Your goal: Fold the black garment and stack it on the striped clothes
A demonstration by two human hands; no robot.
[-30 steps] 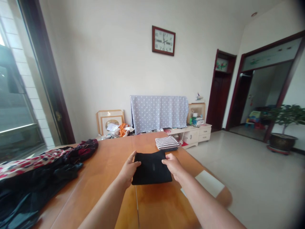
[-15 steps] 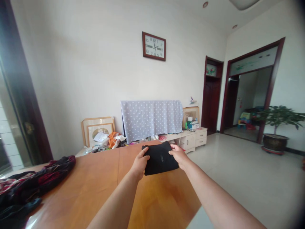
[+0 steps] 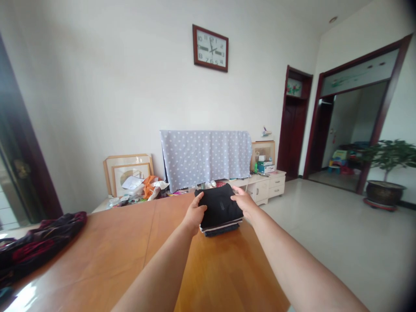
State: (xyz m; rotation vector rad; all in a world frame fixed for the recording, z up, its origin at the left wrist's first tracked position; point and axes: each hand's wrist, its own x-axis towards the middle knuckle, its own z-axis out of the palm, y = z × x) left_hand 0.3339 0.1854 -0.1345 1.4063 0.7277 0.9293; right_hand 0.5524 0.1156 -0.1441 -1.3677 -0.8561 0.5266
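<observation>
A folded black garment (image 3: pixel 217 203) with a small pale dotted mark lies level on top of a low stack of folded clothes (image 3: pixel 222 231). White and dark edges of that stack show beneath it. My left hand (image 3: pixel 195 213) grips the garment's left edge, thumb on top. At the opposite edge, my right hand (image 3: pixel 244 203) holds it the same way. The fingers under the cloth are hidden. Below them is a brown wooden table (image 3: pixel 130 234), with the stack near its far right side.
A heap of dark and red clothing (image 3: pixel 48 242) lies on the table's left. Beyond the table, a low white cabinet (image 3: pixel 276 184) bears clutter, picture frames (image 3: pixel 130 167) and something under a dotted grey cloth (image 3: pixel 206 158). A potted plant (image 3: pixel 386 190) stands on the floor at right.
Both hands have lowered the black garment onto the folded stack, whose edges now show below it. The garment's front edge has tipped down less toward me. The view has shifted slightly.
</observation>
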